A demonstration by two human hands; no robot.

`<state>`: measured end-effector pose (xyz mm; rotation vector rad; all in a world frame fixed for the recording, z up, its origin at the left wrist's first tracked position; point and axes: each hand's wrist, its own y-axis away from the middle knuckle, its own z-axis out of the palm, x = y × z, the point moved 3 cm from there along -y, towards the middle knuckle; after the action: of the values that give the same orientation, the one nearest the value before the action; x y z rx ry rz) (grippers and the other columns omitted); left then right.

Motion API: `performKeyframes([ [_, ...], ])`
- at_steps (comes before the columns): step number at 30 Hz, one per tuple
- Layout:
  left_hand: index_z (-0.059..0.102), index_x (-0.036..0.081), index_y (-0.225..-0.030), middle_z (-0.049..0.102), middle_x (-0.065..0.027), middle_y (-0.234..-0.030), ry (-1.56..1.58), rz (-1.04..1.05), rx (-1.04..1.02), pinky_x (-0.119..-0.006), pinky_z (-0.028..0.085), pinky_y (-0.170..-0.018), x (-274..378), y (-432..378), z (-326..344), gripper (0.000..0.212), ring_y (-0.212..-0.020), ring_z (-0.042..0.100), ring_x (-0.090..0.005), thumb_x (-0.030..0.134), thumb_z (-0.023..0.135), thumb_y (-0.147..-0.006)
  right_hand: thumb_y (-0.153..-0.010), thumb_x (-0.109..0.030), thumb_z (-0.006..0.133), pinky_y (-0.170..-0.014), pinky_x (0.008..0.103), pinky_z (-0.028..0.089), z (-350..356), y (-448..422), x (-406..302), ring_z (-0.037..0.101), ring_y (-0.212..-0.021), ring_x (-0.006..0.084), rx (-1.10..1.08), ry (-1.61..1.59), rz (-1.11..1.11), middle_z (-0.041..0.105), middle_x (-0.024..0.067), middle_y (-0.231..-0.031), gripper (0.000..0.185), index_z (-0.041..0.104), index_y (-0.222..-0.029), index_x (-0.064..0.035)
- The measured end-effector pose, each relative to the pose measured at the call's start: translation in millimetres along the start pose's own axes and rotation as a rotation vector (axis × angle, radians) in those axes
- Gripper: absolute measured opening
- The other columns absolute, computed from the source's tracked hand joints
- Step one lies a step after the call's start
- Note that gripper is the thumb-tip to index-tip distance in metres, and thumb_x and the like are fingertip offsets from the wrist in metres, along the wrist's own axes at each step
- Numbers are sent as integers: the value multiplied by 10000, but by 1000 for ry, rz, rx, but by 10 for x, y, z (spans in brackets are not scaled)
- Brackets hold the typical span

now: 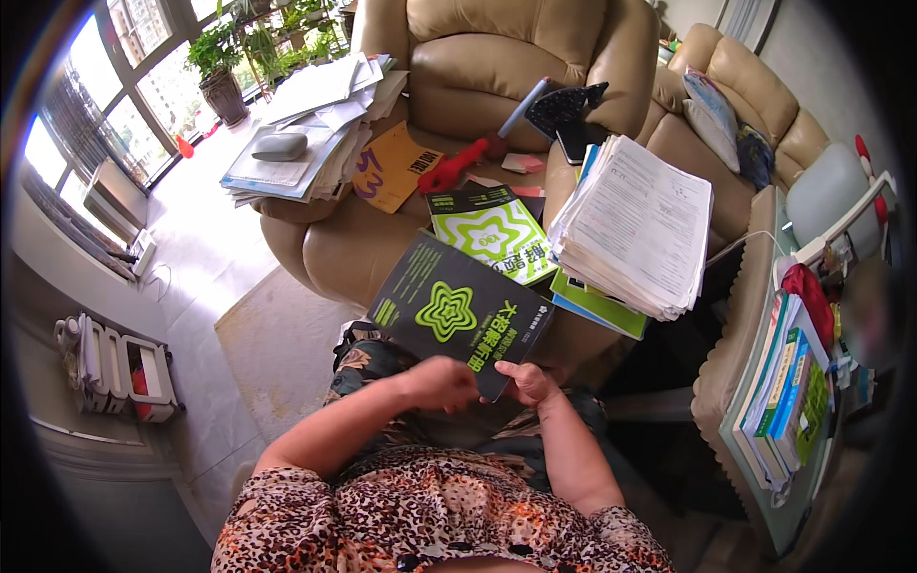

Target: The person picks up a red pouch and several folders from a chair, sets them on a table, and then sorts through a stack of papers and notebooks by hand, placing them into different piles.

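A dark-covered booklet (458, 315) with a green star outline lies tilted over my lap, its far end against the armchair seat. My right hand (530, 384) grips its near corner, thumb on top and fingers underneath. My left hand (440, 384), slightly blurred, is curled at the booklet's near edge; whether it holds the edge cannot be told. Beyond it, partly covered, a white and green booklet (491, 233) rests on the seat. To the right, a thick stack of printed papers (634, 222) lies on the armrest, over a green booklet (609, 308).
A tall paper pile (315, 136) with a grey case (279, 146) on top covers the left armrest. An orange envelope (394, 168), a red fuzzy item (455, 166) and a phone (572, 145) lie on the armchair (329, 251). Books (784, 401) stand on the glass-topped table (738, 336) at right.
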<state>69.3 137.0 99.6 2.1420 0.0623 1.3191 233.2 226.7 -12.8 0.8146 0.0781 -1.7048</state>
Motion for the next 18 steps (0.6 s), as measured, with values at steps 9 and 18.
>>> performKeyframes([
  [9,563,42,-1159,554,-152,-1204,-774,367,632,-400,417,-972,201,251,-1291,487,-1130,523,-336,197,742,-733,-934,-129,520,-761,497,565,298,163,-88,604,-1059,308,-186,19,133,579,159,-1213,407,454,-1318,-13],
  [18,628,35,-1085,615,-150,-1132,-490,240,556,-389,470,-881,-453,-293,-1063,334,-1010,598,-322,232,661,-818,-950,-140,500,-832,488,528,122,117,75,594,-1072,304,-204,68,223,581,149,-1227,400,450,-1323,-4],
])
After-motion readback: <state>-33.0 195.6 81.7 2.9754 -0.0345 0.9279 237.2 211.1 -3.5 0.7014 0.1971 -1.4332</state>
